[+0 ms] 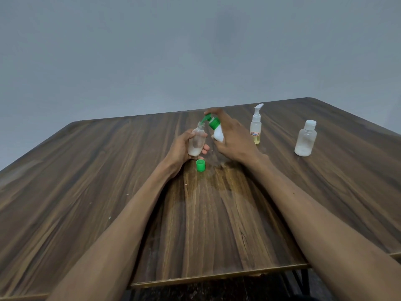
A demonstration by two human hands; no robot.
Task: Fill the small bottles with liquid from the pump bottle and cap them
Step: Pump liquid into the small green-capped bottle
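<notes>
while the wooden table (108, 170) carries everything, both hands meet near its middle. the right hand (233, 137) wraps its fingers round the white pump bottle (218, 132), tipped so its long axis leans left and its green nozzle (205, 119) points down at the mouth of the small clear bottle (197, 141). the left hand (180, 149) grips that bottle upright, a little white liquid at its bottom. nozzle tip and mouth look just touching (contact is hard to confirm), which is what pumping depends on. right of the hands stand a yellow-liquid pump bottle (256, 127) and a capped small bottle (306, 139). a loose green cap (200, 165) lies just beside the left hand.
</notes>
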